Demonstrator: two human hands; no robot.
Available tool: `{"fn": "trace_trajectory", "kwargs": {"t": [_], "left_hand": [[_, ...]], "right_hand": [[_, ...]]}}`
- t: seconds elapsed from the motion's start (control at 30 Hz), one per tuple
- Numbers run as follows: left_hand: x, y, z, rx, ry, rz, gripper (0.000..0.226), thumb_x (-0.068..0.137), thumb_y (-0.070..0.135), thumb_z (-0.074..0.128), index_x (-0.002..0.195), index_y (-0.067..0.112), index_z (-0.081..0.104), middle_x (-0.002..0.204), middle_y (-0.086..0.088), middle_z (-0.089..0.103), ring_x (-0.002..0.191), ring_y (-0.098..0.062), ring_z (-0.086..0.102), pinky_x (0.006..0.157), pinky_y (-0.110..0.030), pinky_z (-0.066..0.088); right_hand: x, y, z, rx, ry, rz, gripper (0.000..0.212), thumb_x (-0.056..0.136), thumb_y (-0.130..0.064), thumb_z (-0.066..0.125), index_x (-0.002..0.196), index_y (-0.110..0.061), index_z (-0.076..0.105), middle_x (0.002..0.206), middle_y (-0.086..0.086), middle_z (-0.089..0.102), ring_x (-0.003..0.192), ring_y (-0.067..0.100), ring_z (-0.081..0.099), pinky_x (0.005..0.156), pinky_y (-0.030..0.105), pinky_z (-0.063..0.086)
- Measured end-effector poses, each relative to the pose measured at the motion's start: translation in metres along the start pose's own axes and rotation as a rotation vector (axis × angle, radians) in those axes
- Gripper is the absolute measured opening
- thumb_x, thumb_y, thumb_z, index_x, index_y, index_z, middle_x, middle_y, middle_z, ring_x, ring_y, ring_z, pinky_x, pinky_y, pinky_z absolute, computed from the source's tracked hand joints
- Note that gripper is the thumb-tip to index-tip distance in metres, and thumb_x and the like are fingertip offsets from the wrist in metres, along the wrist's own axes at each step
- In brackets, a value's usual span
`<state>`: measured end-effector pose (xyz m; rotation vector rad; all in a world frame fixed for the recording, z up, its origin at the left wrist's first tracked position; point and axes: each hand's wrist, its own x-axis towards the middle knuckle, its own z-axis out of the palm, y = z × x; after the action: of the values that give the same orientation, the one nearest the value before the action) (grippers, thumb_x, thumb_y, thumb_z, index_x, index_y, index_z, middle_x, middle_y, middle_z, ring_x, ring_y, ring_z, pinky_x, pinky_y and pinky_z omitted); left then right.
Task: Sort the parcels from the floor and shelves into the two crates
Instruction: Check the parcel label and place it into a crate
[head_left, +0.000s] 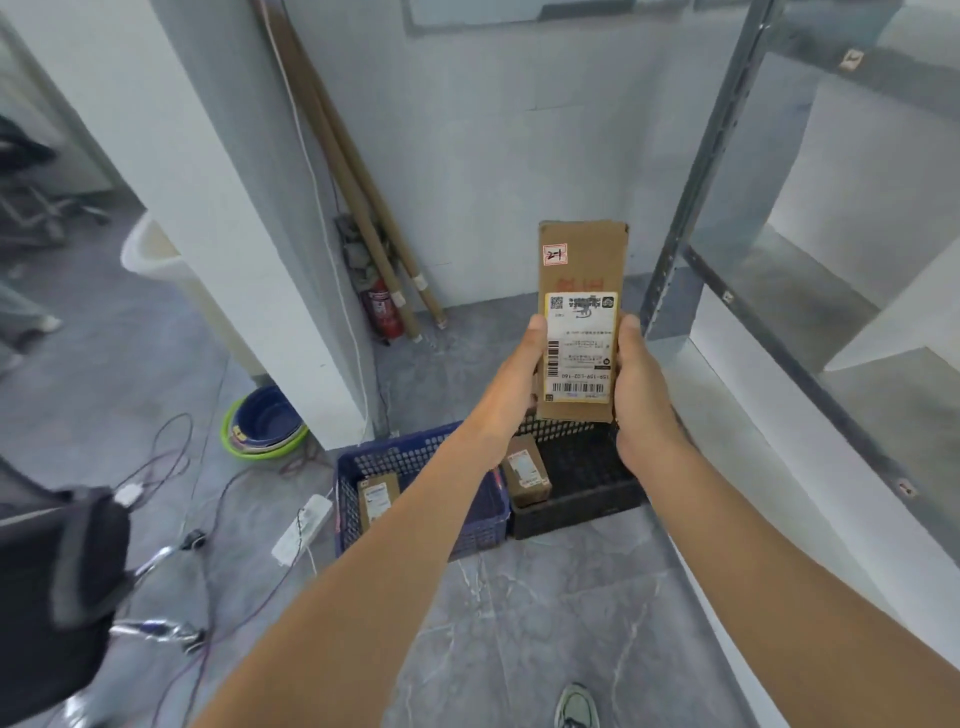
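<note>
A long cardboard parcel (582, 270) was held upright above the two crates, its lower half gripped between the left hand (514, 387) and the right hand (640, 395), the fingers (537, 328) pinched onto its side edges. One small parcel (378, 499) was seen in the blue crate (395, 453), a second small parcel (527, 470) in the black crate (571, 515) just beside it.
</note>
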<state>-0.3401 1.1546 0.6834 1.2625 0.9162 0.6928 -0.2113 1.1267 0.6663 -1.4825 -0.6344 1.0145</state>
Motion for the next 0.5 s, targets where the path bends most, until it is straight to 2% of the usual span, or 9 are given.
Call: {"fn": "trace_trajectory", "kwargs": {"t": [0.07, 0.17, 0.3, 0.4, 0.5], "left_hand": [[0.013, -0.009, -0.012, 0.004, 0.047, -0.018, 0.048, 0.105, 0.064, 0.020, 0.136, 0.048, 0.053, 0.121, 0.028, 0.064, 0.099, 0.022, 0.060, 0.114, -0.044, 0.042], [0.027, -0.024, -0.035, -0.027, 0.107, -0.095, 0.060, 0.102, 0.069, 0.020, 0.150, 0.044, 0.044, 0.150, 0.016, 0.052, 0.126, 0.005, 0.052, 0.119, -0.047, 0.035], [0.045, -0.052, -0.073, -0.053, 0.214, -0.188, 0.059, 0.100, 0.072, 0.019, 0.139, 0.044, 0.053, 0.141, 0.015, 0.059, 0.113, 0.007, 0.055, 0.117, -0.045, 0.037], [0.061, -0.076, -0.108, -0.081, 0.239, -0.242, 0.064, 0.098, 0.075, 0.021, 0.141, 0.042, 0.056, 0.137, 0.014, 0.064, 0.124, -0.003, 0.058, 0.116, -0.047, 0.039], [0.080, -0.102, -0.148, -0.112, 0.267, -0.321, 0.064, 0.097, 0.076, 0.022, 0.140, 0.043, 0.056, 0.135, 0.014, 0.065, 0.125, -0.007, 0.059, 0.117, -0.050, 0.038]], "right_hand": [[0.021, 0.008, 0.011, -0.018, -0.057, 0.031, 0.054, 0.111, -0.057, 0.027, 0.137, -0.031, 0.067, 0.125, -0.006, 0.075, 0.115, 0.012, 0.071, 0.095, 0.037, 0.057], [0.043, 0.020, 0.033, -0.069, -0.129, 0.094, 0.055, 0.112, -0.056, 0.026, 0.134, -0.029, 0.068, 0.115, -0.010, 0.075, 0.104, 0.006, 0.072, 0.076, 0.026, 0.055], [0.072, 0.047, 0.069, -0.091, -0.225, 0.219, 0.056, 0.112, -0.057, 0.026, 0.137, -0.027, 0.066, 0.124, -0.004, 0.073, 0.097, 0.006, 0.071, 0.074, 0.027, 0.052], [0.092, 0.070, 0.100, -0.109, -0.266, 0.304, 0.054, 0.112, -0.056, 0.028, 0.138, -0.027, 0.066, 0.126, -0.003, 0.074, 0.099, 0.008, 0.073, 0.072, 0.027, 0.054], [0.113, 0.093, 0.136, -0.137, -0.280, 0.374, 0.053, 0.111, -0.057, 0.030, 0.134, -0.028, 0.069, 0.125, -0.002, 0.076, 0.100, 0.009, 0.075, 0.071, 0.026, 0.056]]}}
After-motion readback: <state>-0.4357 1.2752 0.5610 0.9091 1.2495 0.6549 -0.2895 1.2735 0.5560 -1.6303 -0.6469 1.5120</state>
